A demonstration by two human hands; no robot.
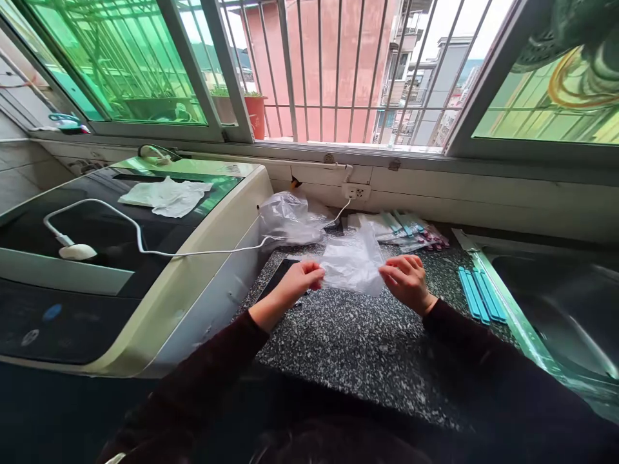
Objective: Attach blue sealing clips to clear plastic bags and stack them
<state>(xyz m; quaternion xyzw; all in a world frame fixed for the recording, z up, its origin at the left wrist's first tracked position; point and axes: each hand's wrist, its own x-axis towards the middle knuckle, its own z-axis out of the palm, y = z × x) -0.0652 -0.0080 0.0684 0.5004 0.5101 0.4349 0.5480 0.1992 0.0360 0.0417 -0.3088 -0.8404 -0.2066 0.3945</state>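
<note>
Two hands hold one small clear plastic bag (352, 263) just above the speckled granite counter (358, 348), near its far middle: the left hand (298, 280) pinches the bag's left edge between thumb and fingertips, and the right hand (407, 278) pinches the right edge the same way, so the film is stretched flat between them, probably to find or part its mouth. The bag looks empty, though its thin film makes that hard to confirm. Just beyond it lies a crumpled larger plastic bag (290, 219), contents not visible, and to the far right a fanned heap of zip bags (403, 232) with coloured strips. Right of the hands, blue sealing sticks (481, 295) lie side by side beside the steel sink (556, 303), whose basin seems bare. On the left, a washing machine (193, 258) carries a white cloth (167, 195) and a white cable (140, 241) on its lid.
</note>
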